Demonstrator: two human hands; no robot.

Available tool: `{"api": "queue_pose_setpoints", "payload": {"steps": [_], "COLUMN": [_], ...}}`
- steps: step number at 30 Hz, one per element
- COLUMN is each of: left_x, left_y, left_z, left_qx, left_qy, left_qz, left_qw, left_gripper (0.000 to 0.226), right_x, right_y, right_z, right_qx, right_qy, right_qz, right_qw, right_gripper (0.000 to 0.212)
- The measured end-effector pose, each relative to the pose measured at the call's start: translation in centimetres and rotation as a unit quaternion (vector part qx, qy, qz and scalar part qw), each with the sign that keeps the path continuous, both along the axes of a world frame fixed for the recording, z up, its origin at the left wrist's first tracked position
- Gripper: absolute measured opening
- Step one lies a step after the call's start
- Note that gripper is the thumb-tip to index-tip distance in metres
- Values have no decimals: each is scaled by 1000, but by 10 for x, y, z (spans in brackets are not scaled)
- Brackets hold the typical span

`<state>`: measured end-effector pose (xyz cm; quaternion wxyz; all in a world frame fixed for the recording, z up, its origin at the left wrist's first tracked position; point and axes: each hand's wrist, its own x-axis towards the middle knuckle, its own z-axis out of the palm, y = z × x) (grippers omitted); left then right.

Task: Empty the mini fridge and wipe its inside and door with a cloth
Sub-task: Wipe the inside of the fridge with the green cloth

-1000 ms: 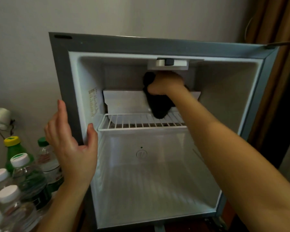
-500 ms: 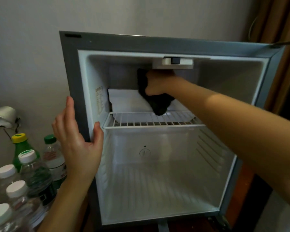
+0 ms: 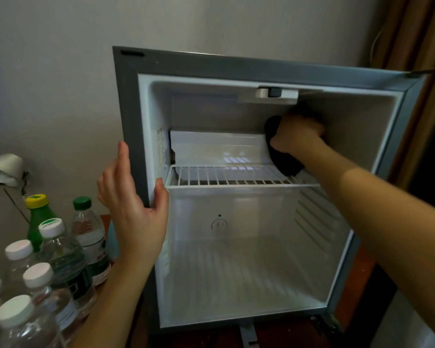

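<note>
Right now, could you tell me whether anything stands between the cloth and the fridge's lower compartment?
Yes: the wire shelf spans the fridge just under the cloth, which the right hand holds at the upper back right. It would have to come out round the shelf's front edge.

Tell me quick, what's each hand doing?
Left hand: open, fingers resting on the fridge frame.
Right hand: closed, gripping the black cloth.

Probably a hotel room or bedroom: a mini fridge (image 3: 129,121) against a plain wall (image 3: 60,71); brown curtains (image 3: 418,33) beside it; water bottles (image 3: 58,249) and a desk lamp (image 3: 4,168) nearby.
</note>
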<state>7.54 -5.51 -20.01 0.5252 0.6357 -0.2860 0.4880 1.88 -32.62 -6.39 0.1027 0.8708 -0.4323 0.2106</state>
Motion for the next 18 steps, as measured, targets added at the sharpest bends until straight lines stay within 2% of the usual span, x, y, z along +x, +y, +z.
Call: {"api": "queue_pose_setpoints", "payload": {"steps": [2, 5, 8, 11, 14, 18], "left_x": [-1, -2, 2, 4, 2, 0], "left_y": [-1, -3, -2, -2, -2, 3], "left_z": [0, 0, -1, -3, -2, 0], "left_qx": [0, -5, 5, 8, 13, 33], "left_qy": [1, 1, -19, -22, -17, 7], "left_qz": [-4, 10, 23, 39, 43, 36], "left_qw": [1000, 1000, 1000, 999, 999, 999], "left_gripper": [67, 67, 67, 66, 67, 71], "right_x": [1, 14, 35, 48, 39, 19], "right_y": [17, 56, 90, 94, 75, 58], "right_z": [-17, -36, -43, -45, -46, -45], "right_qx": [-7, -56, -188, -276, -233, -148], "right_qy": [-53, -79, 15, 94, 99, 46], "right_qz": [61, 254, 395, 437, 454, 401], "right_qw": [997, 962, 899, 851, 854, 903], "right_gripper": [62, 66, 73, 63, 50, 33]}}
